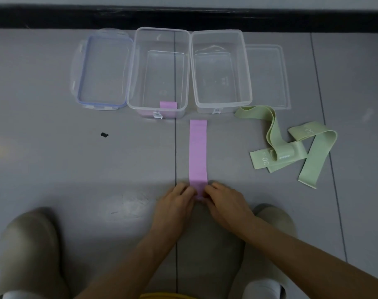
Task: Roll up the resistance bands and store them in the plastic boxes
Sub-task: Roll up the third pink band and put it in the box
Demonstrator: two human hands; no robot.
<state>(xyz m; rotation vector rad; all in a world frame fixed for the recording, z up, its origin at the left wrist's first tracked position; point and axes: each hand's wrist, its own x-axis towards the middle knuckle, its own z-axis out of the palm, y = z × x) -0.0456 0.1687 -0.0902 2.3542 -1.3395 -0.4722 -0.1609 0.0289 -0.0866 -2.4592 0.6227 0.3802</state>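
Observation:
A pink resistance band (198, 151) lies flat and straight on the grey floor, running away from me. My left hand (175, 205) and my right hand (227, 203) pinch its near end from either side, fingers curled over it. Two clear plastic boxes stand open at the far side: the left box (132, 67) holds a rolled pink band (168, 105) against its near wall, and the right box (247, 67) holds nothing I can see. Green bands (291, 147) lie tangled on the floor to the right.
A blue-rimmed lid (101, 69) lies left of the boxes and a clear lid (268, 74) lies right of them. A black baseboard (183, 18) runs along the far wall. My beige shoes (30, 251) flank my arms. A small dark speck (104, 135) marks the floor.

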